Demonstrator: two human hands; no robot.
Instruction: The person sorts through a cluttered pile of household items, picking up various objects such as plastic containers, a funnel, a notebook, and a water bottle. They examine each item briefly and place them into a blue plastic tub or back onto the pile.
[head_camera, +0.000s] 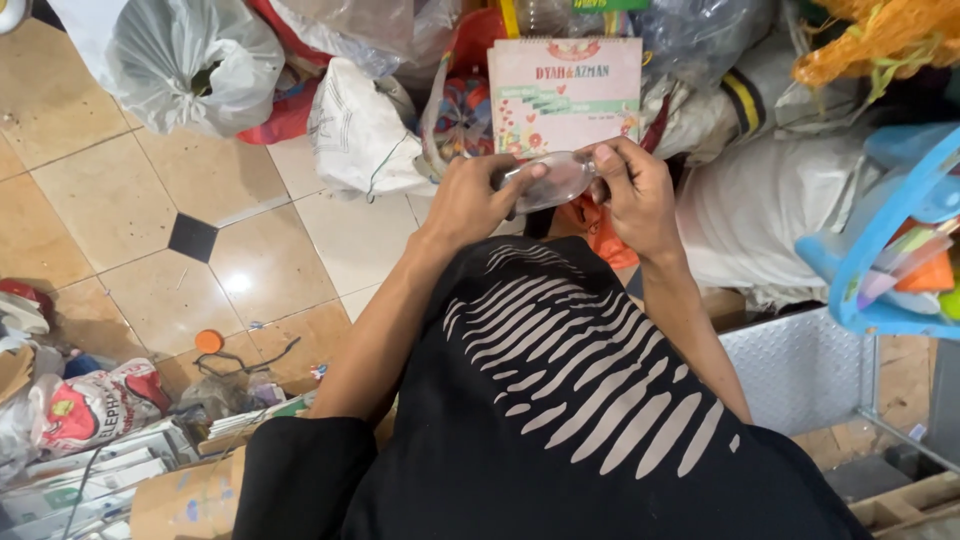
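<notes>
head view looks down over my black shirt with its pale stripes, and both my hands meet just above it. my left hand is closed around one end of a clear plastic bottle, thumb on top and fingers curled under. my right hand is closed on the other end, fingers wrapped over the top of it. the bottle lies flat and sideways between the two hands, looking squashed and see-through, and both hands touch it. whether it has a cap i cannot tell, since my right hand covers that end.

taking the bottle as the mark: just behind it stands a pink spiral-bound calendar with flower prints, upright against the heap. to the left of the bottle, near it, sits a white sack, and further left a grey plastic bag stuffed full. below the bottle, partly hidden by my right hand, something orange shows. to the right of the bottle lies a big white bundle, and well to the right a blue plastic basket holding coloured bits. well below and left of the bottle, on the tan tiled floor, lies a small orange cap, with a printed sack and stacked paper near it.
</notes>
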